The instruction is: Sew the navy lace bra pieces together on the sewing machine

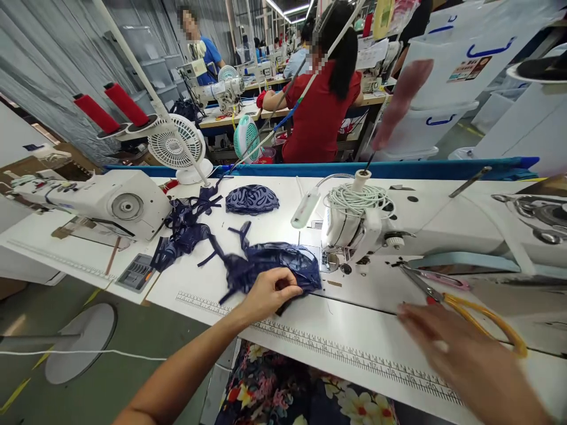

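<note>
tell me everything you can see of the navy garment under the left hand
The navy garment looks like thin, slightly shiny fabric, sheer in places. It lies rumpled on the white sewing table, with narrow strips sticking out from its left end, which is bunched and partly blurred. Its right end lies close to the needle area of the white sewing machine. The left hand touches its near edge; how firmly is unclear.
</note>
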Demonstrator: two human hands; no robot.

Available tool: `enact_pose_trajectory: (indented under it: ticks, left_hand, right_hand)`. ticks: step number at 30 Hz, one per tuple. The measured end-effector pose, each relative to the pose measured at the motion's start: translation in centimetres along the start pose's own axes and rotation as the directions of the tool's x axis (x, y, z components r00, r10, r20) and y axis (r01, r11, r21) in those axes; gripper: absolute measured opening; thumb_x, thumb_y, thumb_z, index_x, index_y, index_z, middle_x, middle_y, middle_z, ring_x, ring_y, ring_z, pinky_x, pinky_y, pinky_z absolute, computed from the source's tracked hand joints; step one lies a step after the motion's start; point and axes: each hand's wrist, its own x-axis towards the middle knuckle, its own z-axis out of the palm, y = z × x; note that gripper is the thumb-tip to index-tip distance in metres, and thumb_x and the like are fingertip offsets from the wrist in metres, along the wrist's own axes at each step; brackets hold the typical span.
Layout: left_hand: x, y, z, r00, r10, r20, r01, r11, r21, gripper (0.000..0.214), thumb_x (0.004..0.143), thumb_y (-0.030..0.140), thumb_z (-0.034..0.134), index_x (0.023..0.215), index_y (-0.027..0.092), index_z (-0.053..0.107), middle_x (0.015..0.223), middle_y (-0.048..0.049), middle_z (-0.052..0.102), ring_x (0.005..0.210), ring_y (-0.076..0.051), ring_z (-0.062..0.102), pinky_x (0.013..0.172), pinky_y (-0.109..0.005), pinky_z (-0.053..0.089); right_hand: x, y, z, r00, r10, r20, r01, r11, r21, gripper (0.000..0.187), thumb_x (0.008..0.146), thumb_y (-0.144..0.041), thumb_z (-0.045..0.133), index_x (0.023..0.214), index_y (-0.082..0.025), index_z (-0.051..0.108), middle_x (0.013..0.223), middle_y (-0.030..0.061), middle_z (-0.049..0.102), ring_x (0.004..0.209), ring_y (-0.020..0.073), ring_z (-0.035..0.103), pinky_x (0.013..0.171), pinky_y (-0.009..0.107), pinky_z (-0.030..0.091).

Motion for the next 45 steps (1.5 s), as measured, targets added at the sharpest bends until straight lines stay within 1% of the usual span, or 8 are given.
enact_pose_trajectory:
  ticks: [3,7,11,17,21,28,36,45]
  left_hand:
    - [-1.5,2.4,1.3,0.998,-0.058,0.032,0.064,0.966,-0.252,0.024,0.091,0.034,0.057,0.074,0.017,0.055,0.069,0.0015,0.051,0.064,-0.012,0.045,0.06,-0.023,0.035]
    - [-3.3,5.0,1.5,0.99,0.14,-0.015,-0.141,0.985,-0.096,0.023,0.096,0.03,0.049,0.078,0.017,0.057,0.077,-0.0009,0.058,0.072,-0.013,0.049,0.068,-0.024,0.037]
    - [-4.2,6.6,-0.1,0.988,0.148,-0.045,-0.151,0.986,-0.075,0.032,0.101,0.037,0.039,0.077,0.018,0.05,0.069,0.0016,0.045,0.065,-0.012,0.038,0.062,-0.025,0.031]
    - [-4.7,7.5,-0.8,0.961,-0.162,0.224,0.266,0.761,-0.591,0.046,0.089,0.062,0.054,0.081,0.017,0.055,0.072,0.0023,0.046,0.064,-0.009,0.04,0.059,-0.021,0.033]
    - [-4.4,6.5,0.7,0.888,-0.251,0.386,0.446,0.674,-0.589,0.045,0.073,0.054,0.076,0.09,0.016,0.062,0.076,0.0007,0.055,0.067,-0.01,0.05,0.063,-0.021,0.039]
    - [-3.5,4.8,1.9,0.941,-0.14,0.307,0.286,0.812,-0.509,0.037,0.082,0.051,0.068,0.08,0.014,0.063,0.074,0.0002,0.053,0.068,-0.011,0.049,0.066,-0.023,0.039]
    - [-2.9,5.2,1.4,0.957,-0.132,0.259,0.238,0.868,-0.435,0.034,0.081,0.046,0.071,0.1,0.018,0.066,0.086,-0.0005,0.058,0.075,-0.012,0.051,0.068,-0.022,0.04]
    - [-2.5,5.4,2.0,0.941,-0.226,0.252,0.329,0.792,-0.515,0.033,0.071,0.042,0.079,0.084,0.014,0.066,0.07,0.0022,0.055,0.063,-0.008,0.048,0.058,-0.02,0.036]
  right_hand:
    - [0.0,-7.0,2.3,0.971,0.016,0.237,-0.117,0.901,0.419,0.033,0.092,-0.053,0.05,0.115,-0.03,0.059,0.109,0.0069,0.069,0.089,0.0232,0.069,0.071,0.032,0.057]
    - [0.9,-12.1,3.6,0.984,0.058,0.17,-0.157,0.739,0.655,0.032,0.087,-0.055,0.057,0.101,-0.026,0.055,0.105,0.0058,0.064,0.095,0.0228,0.063,0.08,0.033,0.053]
    - [1.3,-11.9,1.4,0.983,0.033,0.183,-0.161,0.641,0.75,0.029,0.093,-0.051,0.048,0.082,-0.024,0.05,0.081,0.002,0.054,0.078,0.018,0.054,0.067,0.028,0.046]
    - [1.2,-8.6,-3.4,0.85,-0.029,0.526,-0.484,0.349,0.802,0.034,0.087,-0.057,0.056,0.091,-0.024,0.058,0.079,0.0001,0.051,0.071,0.0145,0.047,0.061,0.025,0.041]
    - [1.7,-7.4,-3.3,0.806,-0.003,0.592,-0.532,0.434,0.727,0.037,0.083,-0.059,0.062,0.097,-0.024,0.061,0.086,0.0017,0.057,0.077,0.0172,0.053,0.064,0.025,0.045]
    - [2.0,-7.4,-1.7,0.869,-0.031,0.494,-0.349,0.67,0.655,0.047,0.079,-0.058,0.067,0.117,-0.031,0.064,0.126,0.0058,0.061,0.118,0.0297,0.053,0.091,0.034,0.049]
    - [3.8,-8.7,-1.5,0.765,-0.099,0.636,-0.548,0.418,0.724,0.034,0.08,-0.055,0.066,0.09,-0.022,0.066,0.078,-0.001,0.058,0.073,0.0149,0.054,0.064,0.024,0.042]
    - [4.0,-8.5,-1.5,0.795,-0.044,0.605,-0.503,0.508,0.699,0.039,0.078,-0.059,0.066,0.098,-0.025,0.069,0.1,0.0042,0.063,0.095,0.0226,0.056,0.079,0.031,0.045]
